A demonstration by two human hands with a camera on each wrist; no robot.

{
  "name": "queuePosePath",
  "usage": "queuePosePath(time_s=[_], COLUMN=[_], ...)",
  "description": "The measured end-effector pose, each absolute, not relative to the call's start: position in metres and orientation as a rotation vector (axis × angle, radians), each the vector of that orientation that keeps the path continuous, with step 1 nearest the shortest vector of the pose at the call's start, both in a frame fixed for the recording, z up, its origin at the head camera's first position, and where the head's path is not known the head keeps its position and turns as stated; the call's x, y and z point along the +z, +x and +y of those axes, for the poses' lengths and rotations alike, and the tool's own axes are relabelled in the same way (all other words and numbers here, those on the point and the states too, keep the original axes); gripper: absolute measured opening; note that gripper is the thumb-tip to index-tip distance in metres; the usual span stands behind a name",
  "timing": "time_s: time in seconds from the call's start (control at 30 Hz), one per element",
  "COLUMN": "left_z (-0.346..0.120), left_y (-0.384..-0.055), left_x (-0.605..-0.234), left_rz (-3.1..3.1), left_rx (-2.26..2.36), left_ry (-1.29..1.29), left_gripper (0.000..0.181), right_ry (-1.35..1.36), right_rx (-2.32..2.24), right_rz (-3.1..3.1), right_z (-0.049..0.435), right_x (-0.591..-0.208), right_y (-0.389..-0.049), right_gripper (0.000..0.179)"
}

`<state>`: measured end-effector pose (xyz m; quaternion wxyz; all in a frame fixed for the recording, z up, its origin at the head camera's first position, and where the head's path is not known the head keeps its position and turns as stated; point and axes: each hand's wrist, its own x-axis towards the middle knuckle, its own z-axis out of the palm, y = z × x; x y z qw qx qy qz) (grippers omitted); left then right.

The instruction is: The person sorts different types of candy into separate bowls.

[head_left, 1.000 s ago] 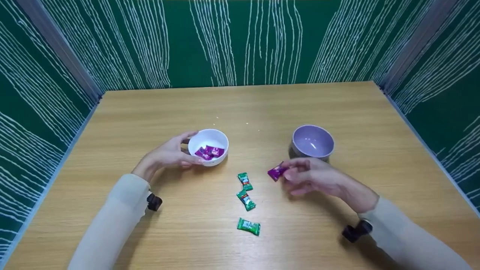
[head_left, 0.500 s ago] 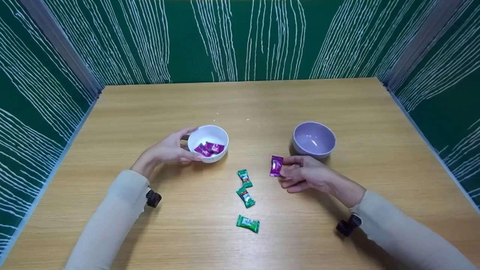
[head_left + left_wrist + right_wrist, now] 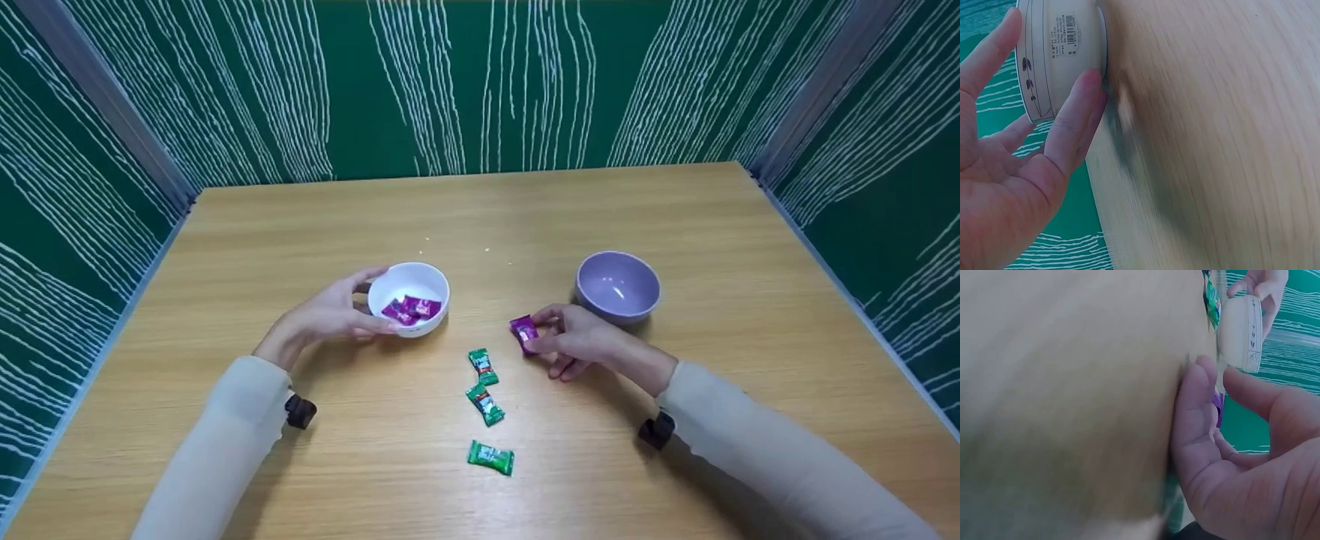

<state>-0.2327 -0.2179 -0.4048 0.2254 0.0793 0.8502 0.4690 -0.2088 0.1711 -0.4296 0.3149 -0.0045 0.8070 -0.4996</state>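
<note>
My left hand (image 3: pixel 330 311) grips a white bowl (image 3: pixel 409 277) by its left side, thumb at the near rim. Several purple-wrapped candies (image 3: pixel 412 307) lie inside it. In the left wrist view the bowl's outside shows a barcode label (image 3: pixel 1066 35) and a leaf pattern. To the right of the bowl, my right hand (image 3: pixel 581 337) pinches another purple-wrapped candy (image 3: pixel 524 334) between thumb and fingers, low over the table. In the right wrist view that candy (image 3: pixel 1218 408) is mostly hidden behind the fingers.
A purple bowl (image 3: pixel 618 286) stands just beyond my right hand, with no contents visible. Three green-wrapped candies, an upper (image 3: pixel 484 367), a middle (image 3: pixel 485 404) and a lower one (image 3: pixel 490 457), lie in a column on the wooden table (image 3: pixel 360 472). Green, white-streaked panels surround the table.
My right hand has moved left with the purple-wrapped candy, away from the purple bowl and toward the white one. The left hand keeps its hold on the white bowl.
</note>
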Motion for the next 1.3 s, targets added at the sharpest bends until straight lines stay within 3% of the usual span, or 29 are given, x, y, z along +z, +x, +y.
queuePosePath(time_s=[0.43, 0.67, 0.9, 1.3], left_z=[-0.219, -0.219, -0.217, -0.216], left_y=[-0.23, -0.229, -0.23, -0.231], left_x=[-0.406, -0.407, -0.409, -0.409], left_rz=[2.32, 2.341, 2.351, 2.334], left_rx=[1.317, 1.31, 1.319, 1.328], left_ry=[0.21, 0.222, 0.233, 0.219], left_gripper=[0.109, 0.109, 0.11, 0.11], right_ry=[-0.291, -0.566, -0.519, -0.391], right_rx=[-1.071, -0.841, -0.768, -1.007], right_rz=[2.356, 2.555, 2.509, 2.349], right_z=[0.145, 0.127, 0.116, 0.118], right_x=[-0.425, -0.42, -0.418, -0.406], right_y=[-0.21, -0.214, -0.22, -0.227], right_gripper=[0.026, 0.043, 0.051, 0.016])
